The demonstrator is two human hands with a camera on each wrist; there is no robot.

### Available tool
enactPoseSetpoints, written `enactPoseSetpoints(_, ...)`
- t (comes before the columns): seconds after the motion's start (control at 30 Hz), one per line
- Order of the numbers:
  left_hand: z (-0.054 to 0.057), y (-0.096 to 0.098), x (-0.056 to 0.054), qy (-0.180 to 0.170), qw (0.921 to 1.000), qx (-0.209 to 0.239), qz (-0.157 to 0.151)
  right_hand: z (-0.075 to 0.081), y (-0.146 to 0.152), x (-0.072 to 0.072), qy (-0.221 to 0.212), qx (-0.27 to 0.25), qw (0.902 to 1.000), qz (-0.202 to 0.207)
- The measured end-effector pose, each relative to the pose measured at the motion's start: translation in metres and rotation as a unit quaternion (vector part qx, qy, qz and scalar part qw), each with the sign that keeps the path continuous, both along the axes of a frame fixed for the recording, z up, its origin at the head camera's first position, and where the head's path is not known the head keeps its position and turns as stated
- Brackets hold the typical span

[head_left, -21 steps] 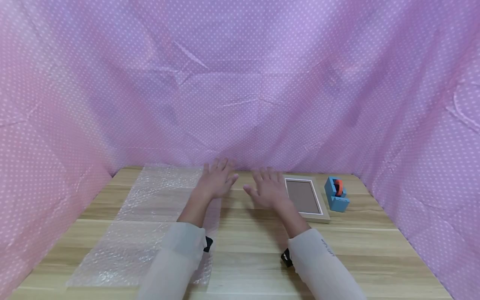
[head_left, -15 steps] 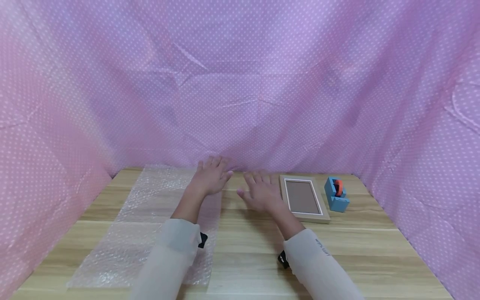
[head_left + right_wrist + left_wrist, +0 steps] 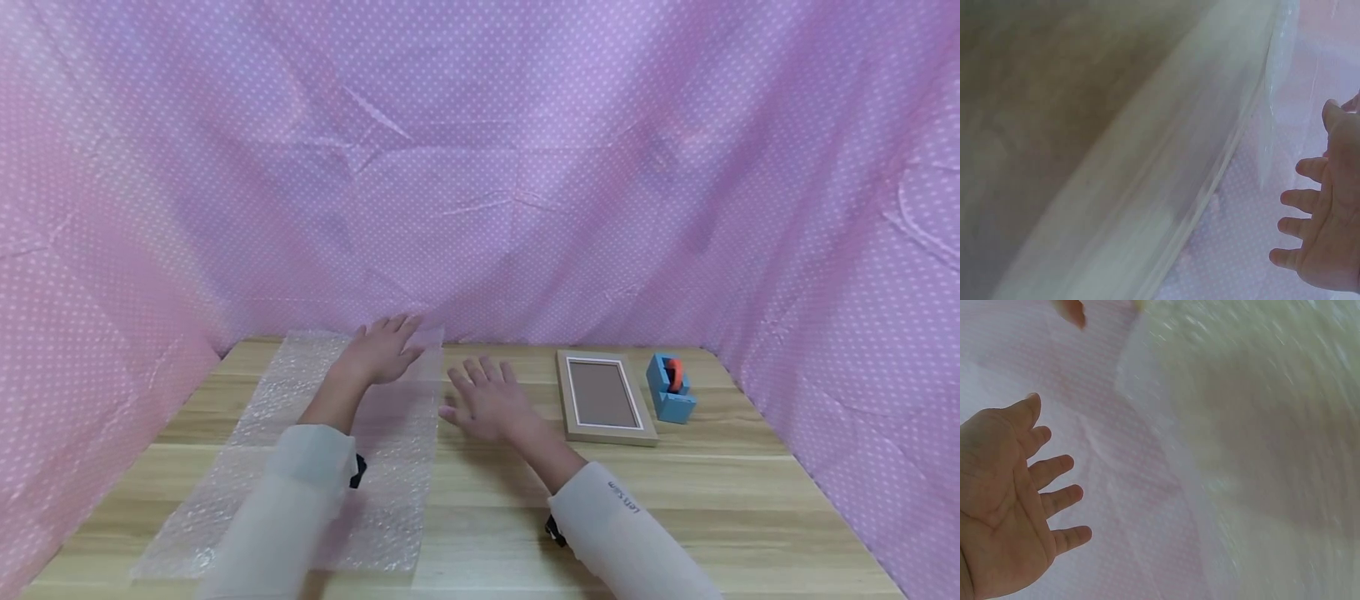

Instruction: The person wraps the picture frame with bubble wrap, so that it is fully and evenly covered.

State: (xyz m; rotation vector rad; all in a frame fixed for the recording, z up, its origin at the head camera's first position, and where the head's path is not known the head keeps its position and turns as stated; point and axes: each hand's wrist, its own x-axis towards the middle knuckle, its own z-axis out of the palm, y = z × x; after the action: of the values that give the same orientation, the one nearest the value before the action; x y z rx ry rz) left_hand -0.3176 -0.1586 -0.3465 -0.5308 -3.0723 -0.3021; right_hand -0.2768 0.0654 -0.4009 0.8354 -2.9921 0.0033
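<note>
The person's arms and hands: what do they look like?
The left hand and right hand are ungloved. The left sleeve and right sleeve are pale off-white; dark lettering marks the right one. A small black device shows at each wrist.

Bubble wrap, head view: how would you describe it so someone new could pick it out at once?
Start at the wooden table and go to the person's left side, under the left hand. The bubble wrap is the long, flat sheet there. Unlike the picture frame and blue tape dispenser, it is see-through and glossy.
</note>
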Motion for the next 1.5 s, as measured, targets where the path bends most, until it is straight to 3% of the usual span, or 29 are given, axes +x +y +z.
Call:
enactPoseSetpoints(0.3, -0.008, -0.039, -0.003, -0.01, 0.9997, -0.022, 0.002, -0.001, -0.012, 0.01, -0.044, -0.004, 0.9979, 0.049)
enactPoseSetpoints(0.47, -0.015, -0.069, -0.006, -0.016, 0.9992, -0.036, 0.009, -0.002, -0.021, 0.018, -0.054, 0.0, 0.9932, 0.103)
enactPoseSetpoints(0.6, -0.024, -0.093, -0.006, -0.05, 0.9978, -0.037, 0.024, -0.002, -0.028, 0.029, -0.071, 0.011, 0.9837, 0.165)
enactPoseSetpoints(0.73, -0.036, -0.117, 0.001, -0.081, 0.9958, -0.025, 0.037, -0.004, -0.035, 0.039, -0.082, 0.039, 0.9745, 0.205)
enactPoseSetpoints(0.87, -0.047, -0.138, 0.008, -0.078, 0.9963, -0.026, 0.025, -0.007, -0.041, 0.045, -0.061, 0.083, 0.9673, 0.232)
enactPoseSetpoints(1.03, -0.057, -0.156, 0.007, -0.089, 0.9952, -0.037, 0.01, -0.012, -0.049, 0.046, -0.039, 0.123, 0.9538, 0.272)
enactPoseSetpoints(1.2, -0.068, -0.171, 0.006, -0.096, 0.9946, -0.039, -0.002, -0.017, -0.056, 0.05, -0.065, 0.113, 0.95, 0.284)
enactPoseSetpoints(1.5, -0.079, -0.174, 0.001, -0.072, 0.9973, -0.003, -0.014, -0.022, -0.053, 0.056, -0.038, 0.144, 0.9506, 0.272)
